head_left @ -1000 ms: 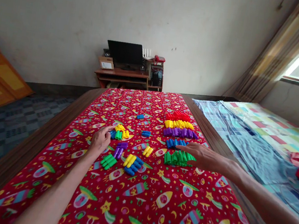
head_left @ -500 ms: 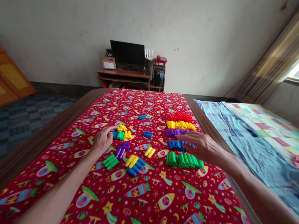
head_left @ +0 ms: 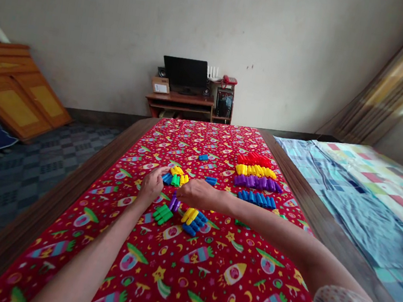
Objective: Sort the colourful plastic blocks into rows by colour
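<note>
Small bullet-shaped plastic pieces lie on the red cloth in coloured groups. My left hand rests at the left edge of a cluster of blue, green and yellow pieces, its index finger stretched along it and the thumb apart. My right hand reaches across from the right with closed fingers pointing at that cluster; whatever they hold is hidden. Below the hands lie purple pieces, partly covered, green pieces and a yellow-and-blue group. Blue pieces show just behind the right hand, and another blue group lies farther back.
On the right are rows of red, yellow, purple and blue pieces; my right forearm mostly covers the green row. A bed stands right of the table. A monitor is on a desk beyond.
My right hand has moved left from above the purple and blue rows to beside the cluster. My left hand stays by the cluster. The view has turned slightly left.
</note>
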A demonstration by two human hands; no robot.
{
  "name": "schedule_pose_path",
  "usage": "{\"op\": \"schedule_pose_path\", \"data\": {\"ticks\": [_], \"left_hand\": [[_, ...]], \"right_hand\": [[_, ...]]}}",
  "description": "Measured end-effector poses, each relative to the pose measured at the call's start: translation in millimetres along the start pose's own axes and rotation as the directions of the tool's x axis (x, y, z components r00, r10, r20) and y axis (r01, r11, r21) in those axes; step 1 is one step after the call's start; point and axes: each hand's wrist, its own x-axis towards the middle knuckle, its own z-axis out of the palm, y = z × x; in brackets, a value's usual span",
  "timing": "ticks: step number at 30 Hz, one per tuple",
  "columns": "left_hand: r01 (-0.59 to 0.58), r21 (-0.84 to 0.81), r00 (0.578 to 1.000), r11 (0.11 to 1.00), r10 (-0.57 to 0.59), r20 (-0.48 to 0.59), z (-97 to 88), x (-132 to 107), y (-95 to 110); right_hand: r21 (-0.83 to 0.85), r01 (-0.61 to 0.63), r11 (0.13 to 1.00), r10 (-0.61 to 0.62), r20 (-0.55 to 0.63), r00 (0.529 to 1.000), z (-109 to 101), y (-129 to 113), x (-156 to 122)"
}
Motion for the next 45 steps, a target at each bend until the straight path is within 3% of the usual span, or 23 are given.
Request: {"op": "schedule_pose_path", "data": {"ticks": [3,10,14,17,21,24,27,30,34,38,45], "left_hand": [[0.031,0.012,0.999,0.999,-0.031,0.023,-0.8,1.6,0.7],[0.016,-0.001,1.000,1.000,-0.016,-0.019,-1.9,0.2,1.3],[0.002,0.004,1.000,1.000,-0.002,-0.008,-1.5,-0.3,2.1],[0.029,0.017,0.999,0.999,-0.029,-0.014,-0.4,0.7,3.4],[0.043,0.008,0.999,0.999,-0.043,0.009,-0.7,1.4,5.6],[0.036,0.008,0.999,0.999,-0.036,0.034,-1.8,1.5,6.3],[0.027,0.005,0.999,1.000,-0.027,0.030,-1.1,2.3,5.2],[0.029,0.009,0.999,1.000,-0.029,0.017,0.1,3.0,3.8],[0.023,0.033,0.999,0.999,-0.024,0.048,-2.3,3.0,6.3],[0.042,0.095,0.997,0.995,-0.048,0.061,-6.3,3.2,12.5],[0.041,0.124,0.997,0.991,-0.049,0.063,-7.1,3.0,13.9]], "right_hand": [[-0.062,-0.104,0.993,0.105,0.003,0.995,7.2,2.6,20.0],[-0.155,-0.119,0.981,0.121,0.006,0.993,29.4,13.4,62.9],[-0.107,-0.132,0.986,0.135,0.021,0.991,32.0,12.2,63.9],[0.008,-0.090,0.996,0.090,-0.078,0.993,22.3,16.7,53.4],[0.162,-0.038,0.986,0.083,-0.284,0.955,-5.2,31.8,13.9],[0.200,-0.087,0.976,0.150,-0.327,0.933,-28.6,48.9,-41.9],[0.205,-0.258,0.944,0.308,-0.273,0.911,-43.7,65.6,-110.1],[0.117,-0.409,0.905,0.425,-0.193,0.884,-43.6,76.3,-173.7],[0.051,-0.417,0.908,0.420,-0.063,0.906,-23.9,80.9,-233.5],[-0.019,-0.376,0.927,0.376,0.026,0.926,-3.9,78.1,-260.7],[0.030,-0.331,0.943,0.328,0.079,0.941,0.6,66.5,-259.7]]}}
